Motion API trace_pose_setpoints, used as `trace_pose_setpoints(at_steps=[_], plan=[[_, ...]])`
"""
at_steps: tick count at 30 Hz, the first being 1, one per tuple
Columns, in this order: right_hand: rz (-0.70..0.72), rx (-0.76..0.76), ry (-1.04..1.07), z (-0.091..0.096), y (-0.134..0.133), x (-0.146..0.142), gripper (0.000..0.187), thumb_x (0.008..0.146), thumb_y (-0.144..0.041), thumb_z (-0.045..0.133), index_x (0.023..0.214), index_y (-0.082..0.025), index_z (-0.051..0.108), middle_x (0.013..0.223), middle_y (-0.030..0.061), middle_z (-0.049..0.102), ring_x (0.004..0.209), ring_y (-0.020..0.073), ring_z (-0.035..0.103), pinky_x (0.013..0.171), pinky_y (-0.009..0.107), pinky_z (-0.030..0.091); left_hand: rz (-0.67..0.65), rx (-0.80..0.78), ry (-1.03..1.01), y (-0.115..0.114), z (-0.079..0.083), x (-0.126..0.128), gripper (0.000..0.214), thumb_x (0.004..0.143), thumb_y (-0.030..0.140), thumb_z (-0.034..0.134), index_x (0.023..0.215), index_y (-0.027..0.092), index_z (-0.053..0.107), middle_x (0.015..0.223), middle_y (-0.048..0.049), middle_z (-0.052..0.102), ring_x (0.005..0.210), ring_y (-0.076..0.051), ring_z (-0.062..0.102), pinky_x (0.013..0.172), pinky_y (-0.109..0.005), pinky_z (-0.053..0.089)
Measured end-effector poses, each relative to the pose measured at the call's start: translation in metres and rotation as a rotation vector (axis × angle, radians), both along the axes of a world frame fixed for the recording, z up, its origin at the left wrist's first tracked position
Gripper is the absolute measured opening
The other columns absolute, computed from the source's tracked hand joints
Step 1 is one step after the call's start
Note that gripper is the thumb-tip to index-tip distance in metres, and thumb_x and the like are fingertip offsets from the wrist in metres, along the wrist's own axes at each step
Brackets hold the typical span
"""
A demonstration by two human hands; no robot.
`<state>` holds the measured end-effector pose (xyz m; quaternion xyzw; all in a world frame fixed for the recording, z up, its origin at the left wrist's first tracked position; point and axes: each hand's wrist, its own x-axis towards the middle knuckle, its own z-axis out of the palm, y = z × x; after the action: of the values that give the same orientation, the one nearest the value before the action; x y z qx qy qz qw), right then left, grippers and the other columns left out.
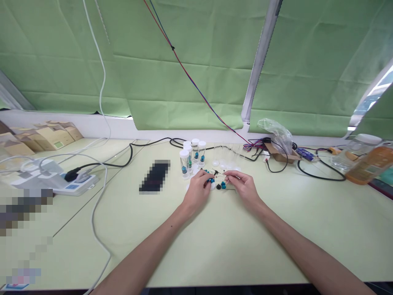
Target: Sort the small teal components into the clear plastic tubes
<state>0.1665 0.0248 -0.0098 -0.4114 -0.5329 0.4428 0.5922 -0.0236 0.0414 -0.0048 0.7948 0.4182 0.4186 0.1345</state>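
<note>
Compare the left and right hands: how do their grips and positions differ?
The left hand pinches a small blue piece; the right hand pinches something too thin to identify. The left hand sits just before the capped vials, the right hand before loose white caps. Both rest palm-down on the table, fingertips almost meeting.

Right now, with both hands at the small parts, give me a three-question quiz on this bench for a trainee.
1. True or false: the capped vials stand beyond the left hand.
2. Pick one: the small parts by the fingertips are mostly A red, B blue, C yellow.
3. Fill in: the clear plastic bag lies farther back and to the ___ of the right hand.
Key: 1 true; 2 B; 3 right.
</note>
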Motion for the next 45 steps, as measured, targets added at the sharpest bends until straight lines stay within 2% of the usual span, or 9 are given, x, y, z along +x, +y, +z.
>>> trace_pose_setpoints(at_steps=[8, 23, 28, 36, 40, 43, 45], plan=[[0.053, -0.007, 0.079, -0.004, 0.001, 0.000, 0.024, 0.078, -0.035, 0.071, 0.095, -0.019, 0.074, 0.087, 0.0064, 0.069, 0.083, 0.0189, 0.063, 0.085, 0.035, 0.051, 0.018, 0.003, 0.002, 0.000, -0.002, 0.001, 0.030, 0.080, 0.004, 0.050, 0.095, 0.019, 0.071, 0.094, -0.0063, 0.064, 0.081, -0.017, 0.062, 0.070, -0.028, 0.050], [0.058, -0.001, 0.074, 0.002, -0.002, -0.003, 0.027, 0.077, -0.039, 0.073, 0.096, -0.020, 0.074, 0.086, 0.0057, 0.070, 0.084, 0.0186, 0.064, 0.085, 0.035, 0.051, 0.027, -0.028, -0.017, -0.003, -0.001, 0.004, 0.029, 0.079, 0.004, 0.052, 0.097, 0.017, 0.070, 0.090, -0.0050, 0.063, 0.066, -0.013, 0.058, 0.064, -0.026, 0.049], [0.057, -0.003, 0.155, 0.002, -0.002, -0.005, 0.027, 0.077, -0.039, 0.073, 0.097, -0.021, 0.074, 0.098, 0.0066, 0.071, 0.087, 0.0176, 0.064, 0.086, 0.034, 0.052, 0.017, -0.043, -0.054, -0.006, 0.003, 0.007, 0.026, 0.077, 0.004, 0.054, 0.093, 0.017, 0.071, 0.086, -0.0041, 0.063, 0.062, -0.011, 0.057, 0.063, -0.025, 0.048], [0.050, -0.017, 0.225, 0.005, -0.002, -0.010, 0.026, 0.076, -0.041, 0.074, 0.092, -0.021, 0.074, 0.101, 0.0074, 0.071, 0.090, 0.0184, 0.065, 0.090, 0.036, 0.052, 0.018, -0.142, -0.146, -0.009, 0.002, 0.012, 0.021, 0.073, 0.009, 0.058, 0.086, 0.019, 0.071, 0.083, -0.0030, 0.067, 0.061, -0.011, 0.056, 0.059, -0.024, 0.047], [0.026, -0.022, 0.204, 0.004, -0.001, -0.009, 0.026, 0.078, -0.042, 0.073, 0.091, -0.020, 0.075, 0.104, 0.0079, 0.071, 0.090, 0.0185, 0.064, 0.084, 0.034, 0.052, -0.011, -0.258, -0.176, -0.010, 0.001, 0.013, 0.020, 0.073, 0.013, 0.058, 0.088, 0.018, 0.070, 0.076, -0.0014, 0.069, 0.059, -0.012, 0.055, 0.057, -0.024, 0.045], [0.017, -0.001, 0.166, 0.001, 0.000, -0.008, 0.027, 0.080, -0.043, 0.070, 0.092, -0.020, 0.075, 0.106, 0.0086, 0.070, 0.088, 0.0185, 0.063, 0.079, 0.032, 0.052, -0.037, -0.337, -0.218, -0.013, 0.007, 0.014, 0.021, 0.072, 0.014, 0.058, 0.090, 0.017, 0.069, 0.079, -0.0024, 0.070, 0.059, -0.012, 0.056, 0.056, -0.024, 0.045], [0.000, 0.007, 0.134, 0.000, 0.001, -0.006, 0.029, 0.082, -0.045, 0.068, 0.094, -0.020, 0.074, 0.104, 0.0087, 0.070, 0.085, 0.0181, 0.063, 0.076, 0.032, 0.051, -0.069, -0.401, -0.249, -0.015, 0.012, 0.015, 0.021, 0.071, 0.016, 0.059, 0.090, 0.017, 0.068, 0.073, -0.0016, 0.068, 0.057, -0.012, 0.057, 0.054, -0.024, 0.045]])
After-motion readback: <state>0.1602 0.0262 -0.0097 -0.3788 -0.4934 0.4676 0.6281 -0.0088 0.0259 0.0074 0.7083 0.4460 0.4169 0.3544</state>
